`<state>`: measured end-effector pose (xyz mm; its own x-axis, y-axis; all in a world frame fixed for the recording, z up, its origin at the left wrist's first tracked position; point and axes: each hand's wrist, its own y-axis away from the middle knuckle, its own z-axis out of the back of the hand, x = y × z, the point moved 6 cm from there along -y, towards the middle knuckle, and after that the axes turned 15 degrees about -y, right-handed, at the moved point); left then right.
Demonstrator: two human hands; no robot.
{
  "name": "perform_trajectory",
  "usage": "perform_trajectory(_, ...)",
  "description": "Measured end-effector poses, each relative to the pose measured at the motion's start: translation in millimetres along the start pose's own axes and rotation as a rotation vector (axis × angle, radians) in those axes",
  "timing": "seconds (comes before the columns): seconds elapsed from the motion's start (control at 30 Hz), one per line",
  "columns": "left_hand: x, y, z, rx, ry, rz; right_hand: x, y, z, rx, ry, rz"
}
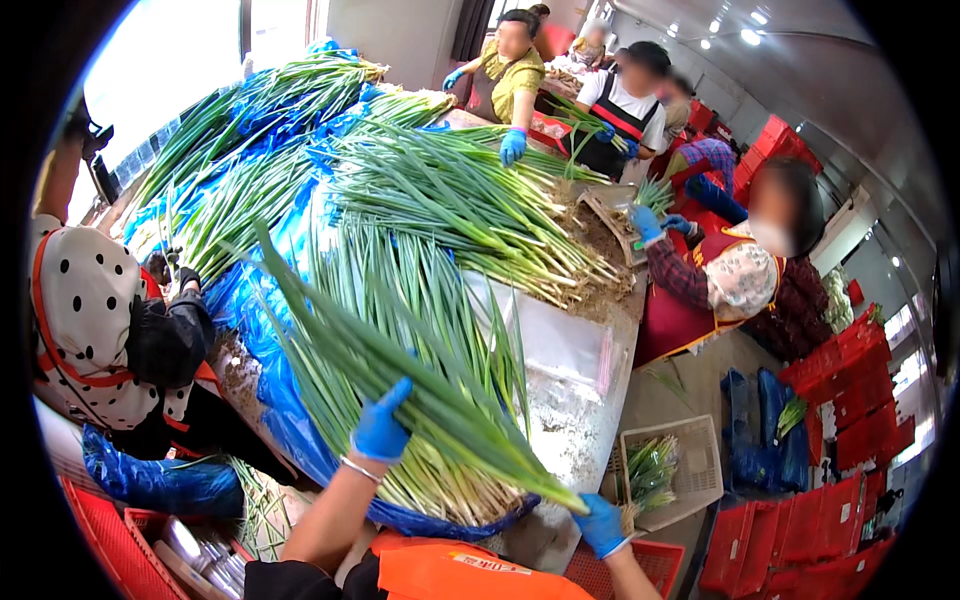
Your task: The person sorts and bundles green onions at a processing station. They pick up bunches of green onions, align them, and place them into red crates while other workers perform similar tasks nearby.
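A bunch of long green onions point(457, 409) lies slantwise between my two blue-gloved hands, leaves toward the upper left, white ends toward the lower right. My left hand point(381, 421) grips the leafy middle of the bunch. At the root end, my right hand point(600, 525) is closed around the stalks; its fingers partly hide the roots. Beneath the bunch, a large heap of green onions point(457, 487) rests on blue plastic film point(281, 397) on the table point(555, 457). Clear plastic bags point(562, 341) lie flat to the right of the heap.
More green onions point(450, 195) cover the table's far side. A co-worker in a red apron point(682, 292) stands at right; another in a dotted garment point(90, 300) is close at left. A cream crate point(675, 472) and red crates point(795, 525) stand on the floor at right.
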<state>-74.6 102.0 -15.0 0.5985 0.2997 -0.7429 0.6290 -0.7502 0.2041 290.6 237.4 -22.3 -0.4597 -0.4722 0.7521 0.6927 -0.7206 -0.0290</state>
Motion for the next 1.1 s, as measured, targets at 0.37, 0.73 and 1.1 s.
perform_trajectory(0.37,-282.1,-2.1,-115.0,0.004,-0.155,-1.272,147.3,-396.3,97.6,-0.249,0.306,0.341)
perform_trajectory(0.73,-150.7,77.4,91.8,-0.535,-0.546,-0.479,40.7,-166.4,-129.2,0.323,-1.036,-0.324)
perform_trajectory(1.1,93.8,130.5,56.6,0.540,-1.763,0.197,40.1,-1.0,-135.0,0.243,-0.620,-0.096)
